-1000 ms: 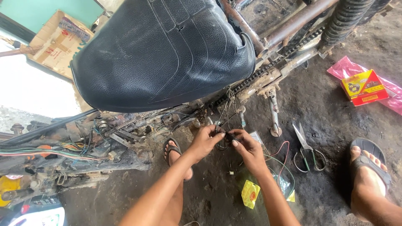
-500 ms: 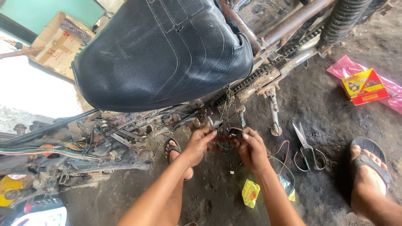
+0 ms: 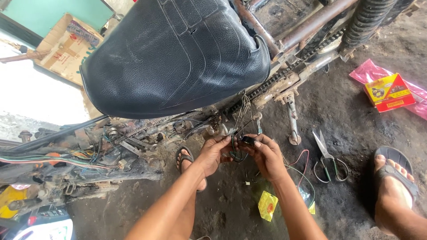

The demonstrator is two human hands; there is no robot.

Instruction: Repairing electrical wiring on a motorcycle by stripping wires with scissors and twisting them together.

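One black motorcycle seat (image 3: 178,58) is seen filling the upper part of the view, with one rusty drive chain (image 3: 284,75) run along the frame beneath it and one coiled shock spring (image 3: 369,20) at the upper right. Below the seat, a bundle of thin wires (image 3: 242,115) is hung from the frame down to the two hands. The left hand (image 3: 212,153) and the right hand (image 3: 267,155) are held together just above the dirt floor (image 3: 347,120), and one small black connector (image 3: 247,140) at the wires' lower end is pinched between the fingers of both hands, with both sets clenched on it. One pair of scissors (image 3: 327,158) is laid to the right, well apart from one red and yellow box (image 3: 388,92). One small yellow packet (image 3: 267,206) is laid near the right forearm.
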